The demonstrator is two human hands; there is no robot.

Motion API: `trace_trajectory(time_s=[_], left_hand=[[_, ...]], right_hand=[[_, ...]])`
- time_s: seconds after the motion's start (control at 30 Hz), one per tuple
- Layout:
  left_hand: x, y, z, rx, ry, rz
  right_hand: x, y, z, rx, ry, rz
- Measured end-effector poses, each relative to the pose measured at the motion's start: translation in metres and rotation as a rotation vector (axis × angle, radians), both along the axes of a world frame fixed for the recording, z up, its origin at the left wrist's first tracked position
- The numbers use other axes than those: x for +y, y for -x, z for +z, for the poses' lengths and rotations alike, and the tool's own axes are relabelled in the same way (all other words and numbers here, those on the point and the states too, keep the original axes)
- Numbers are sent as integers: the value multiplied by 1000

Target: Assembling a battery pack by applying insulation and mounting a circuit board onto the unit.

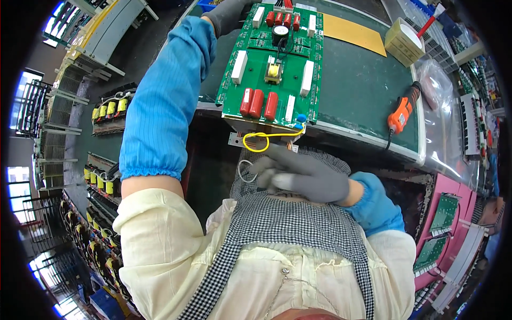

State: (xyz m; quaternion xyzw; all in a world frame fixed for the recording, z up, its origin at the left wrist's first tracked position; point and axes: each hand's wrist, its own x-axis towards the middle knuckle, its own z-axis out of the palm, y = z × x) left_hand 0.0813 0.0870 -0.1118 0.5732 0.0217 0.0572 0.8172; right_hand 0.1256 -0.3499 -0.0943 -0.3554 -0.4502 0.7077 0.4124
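A large green circuit board (293,58) sits at the bench's near edge, its lower end jutting over it. It carries red capacitors (256,103), white block parts (239,67) and a small yellow-cored transformer (273,71). My left hand (229,17), in a grey glove, is at the board's far left corner; its fingers are mostly out of sight. My grey-gloved right hand (304,173) is below the near end, fingers curled at a thin white loop of wire (241,171). Just above those fingers, a yellow wire (247,140) hangs in a loop from the board's near right corner.
On the green bench (352,80) lie an orange electric screwdriver (404,109) and a yellow-brown sheet (354,33). A box (404,42) stands at the far right, near a clear plastic bag (434,80). Pink racks (453,213) holding boards are at my right; racks of yellow-wound parts (111,109) stand left.
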Motion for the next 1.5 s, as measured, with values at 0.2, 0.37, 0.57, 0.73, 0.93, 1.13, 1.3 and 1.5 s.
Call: trace_trajectory(time_s=[0.2,0.37,0.57,0.73,0.93,1.13,1.3,1.5], left_hand=[[1,3,12,77,-165,73],[-56,5,40,343,-466,497],[-61,22,34,381,-436,668],[-102,28,34,350,-291,776],[-129,38,32,340,-286,789],[-130,50,24,271,-334,783],[-101,20,-31,212,-418,664],[-153,10,18,273,-25,632]], right_hand=[[8,26,-32,499,145,-93],[3,21,-29,398,-20,-214],[-41,-70,-16,174,18,-558],[-49,-140,-16,173,0,-816],[-49,-184,-44,196,52,-916],[-51,-188,-42,-130,151,-940],[-49,-163,-4,-133,139,-1016],[-40,-170,-12,-43,128,-980]])
